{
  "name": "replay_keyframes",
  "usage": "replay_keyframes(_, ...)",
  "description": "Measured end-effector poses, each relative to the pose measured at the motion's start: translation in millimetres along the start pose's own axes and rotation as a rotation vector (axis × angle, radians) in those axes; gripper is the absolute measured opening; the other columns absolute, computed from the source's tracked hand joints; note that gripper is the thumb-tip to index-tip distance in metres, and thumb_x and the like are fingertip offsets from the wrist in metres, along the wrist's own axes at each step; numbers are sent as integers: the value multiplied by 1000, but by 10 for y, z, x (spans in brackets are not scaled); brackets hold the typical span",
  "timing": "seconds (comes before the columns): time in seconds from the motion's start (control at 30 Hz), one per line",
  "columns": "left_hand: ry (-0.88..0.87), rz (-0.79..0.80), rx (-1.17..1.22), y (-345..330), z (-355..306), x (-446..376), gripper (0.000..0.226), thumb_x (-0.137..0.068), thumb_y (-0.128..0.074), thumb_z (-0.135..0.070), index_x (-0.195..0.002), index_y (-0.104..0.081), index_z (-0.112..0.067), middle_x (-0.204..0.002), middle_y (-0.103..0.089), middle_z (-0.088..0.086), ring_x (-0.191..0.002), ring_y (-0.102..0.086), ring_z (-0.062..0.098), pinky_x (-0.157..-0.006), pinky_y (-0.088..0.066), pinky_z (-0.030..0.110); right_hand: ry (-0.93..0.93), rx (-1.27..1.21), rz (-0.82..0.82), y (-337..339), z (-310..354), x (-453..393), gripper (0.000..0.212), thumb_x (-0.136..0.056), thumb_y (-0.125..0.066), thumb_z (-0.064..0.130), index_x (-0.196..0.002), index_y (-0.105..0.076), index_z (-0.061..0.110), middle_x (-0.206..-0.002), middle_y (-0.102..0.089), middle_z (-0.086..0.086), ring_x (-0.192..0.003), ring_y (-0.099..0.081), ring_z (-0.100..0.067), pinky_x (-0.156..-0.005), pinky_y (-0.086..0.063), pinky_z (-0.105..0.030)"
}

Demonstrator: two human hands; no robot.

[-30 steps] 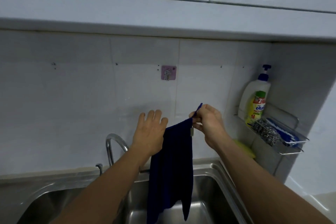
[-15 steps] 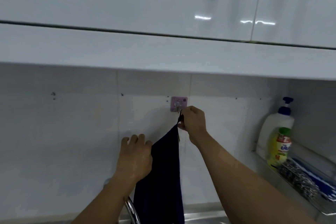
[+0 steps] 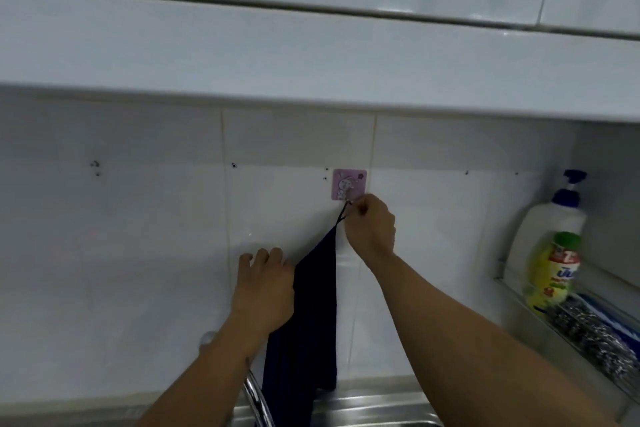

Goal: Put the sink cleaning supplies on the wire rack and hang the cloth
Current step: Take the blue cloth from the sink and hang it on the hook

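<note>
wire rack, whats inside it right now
In the wire rack: a soap bottle, a steel scourer and something blue behind it, partly covered and cut off.

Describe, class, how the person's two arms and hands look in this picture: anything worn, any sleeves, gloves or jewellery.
Both forearms are bare right down to the bottom edge of the picture, with no sleeves in view. The left hand and the right hand wear no gloves, and no rings, watch or bracelet show on either wrist. Nails are too blurred to judge.
</note>
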State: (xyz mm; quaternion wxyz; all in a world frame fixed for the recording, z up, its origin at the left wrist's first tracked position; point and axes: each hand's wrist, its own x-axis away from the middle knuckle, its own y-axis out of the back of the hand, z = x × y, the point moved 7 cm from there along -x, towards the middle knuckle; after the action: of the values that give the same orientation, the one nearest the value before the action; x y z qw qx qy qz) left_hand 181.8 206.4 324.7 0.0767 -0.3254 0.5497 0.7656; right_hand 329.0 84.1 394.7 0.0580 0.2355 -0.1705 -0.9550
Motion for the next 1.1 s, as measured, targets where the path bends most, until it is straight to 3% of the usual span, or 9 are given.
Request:
replay_keyframes(0.1, -11, 21, 7, -83, -46, 103, 20, -47, -72, -11, -66, -68, -15, -67, -60, 6, -61, -57, 27, -67, -51, 41, 73, -22, 226, -288, -158, 176, 13, -93, -43, 18, -84, -51, 14, -79, -63, -6, -71, -62, -23, -61, -49, -34)
replay_keyframes(0.2, 5, 51, 19, -142, -56, 148, 22, -48, -72, -11, -70, -69, -14, -69, -60, 7, -62, -58, 28, -66, -49, 41, 197, 25, 392, -445, -238, 422, 6, -97, -45, 16, -92, -47, 13, -72, -55, -2, -62, -52, -15, -53, -42, -23)
replay_keyframes(0.33, 65, 144, 11, -216, -61, 150, 24, -47, -72, -15, -70, -68, -14, -74, -61, 8, -68, -59, 30, -72, -50, 48, 446, 267, 307, -348, -336, 595, 13, -100, -41, 20, -111, -43, 14, -70, -58, -5, -56, -55, -21, -48, -40, -34)
replay_keyframes(0.47, 121, 279, 2, -229, -135, 147, 38, -73, -57, -18, -110, -62, -15, -115, -54, 8, -108, -50, 30, -102, -32, 53, 506, 335, 324, -217, -483, 690, 19, -100, -40, 20, -119, -41, 15, -70, -57, 0, -53, -52, -18, -48, -39, -34)
replay_keyframes(0.57, 139, 382, -9, -281, -231, 188, 45, -79, -53, -21, -123, -53, -17, -126, -49, 8, -117, -44, 30, -106, -26, 52, 527, 378, 400, -168, -636, 862, 29, -95, -42, 16, -125, -40, 16, -70, -58, -1, -54, -53, -21, -46, -40, -35)
replay_keyframes(0.67, 153, 447, -3, -359, -302, 253, 45, -80, -53, -25, -125, -52, -19, -127, -50, 7, -118, -43, 29, -106, -26, 52, 495, 441, 399, -52, -859, 1021, 32, -94, -43, 16, -126, -39, 15, -72, -57, 1, -53, -49, -20, -44, -32, -31)
replay_keyframes(0.83, 197, 543, -20, -367, -345, 280, 45, -78, -53, -30, -123, -53, -22, -126, -51, 6, -119, -43, 28, -106, -25, 54, 474, 595, 371, 116, -957, 1058, 31, -88, -46, 19, -118, -39, 16, -82, -66, -7, -66, -61, -32, -52, -38, -34)
replay_keyframes(0.97, 237, 554, 0, -304, -288, 302, 40, -80, -51, -31, -119, -55, -23, -123, -51, 4, -118, -45, 27, -106, -27, 52, 476, 758, 386, 217, -1046, 1063, 35, -86, -48, 20, -120, -42, 14, -91, -68, -10, -75, -64, -36, -58, -37, -33)
replay_keyframes(1.1, 252, 517, 19, -223, -180, 322, 31, -82, -50, -29, -111, -58, -21, -116, -54, 3, -113, -48, 26, -104, -30, 48, 522, 741, 372, 339, -1086, 1114, 27, -86, -48, 22, -111, -49, 14, -92, -64, -8, -75, -63, -34, -56, -36, -32)
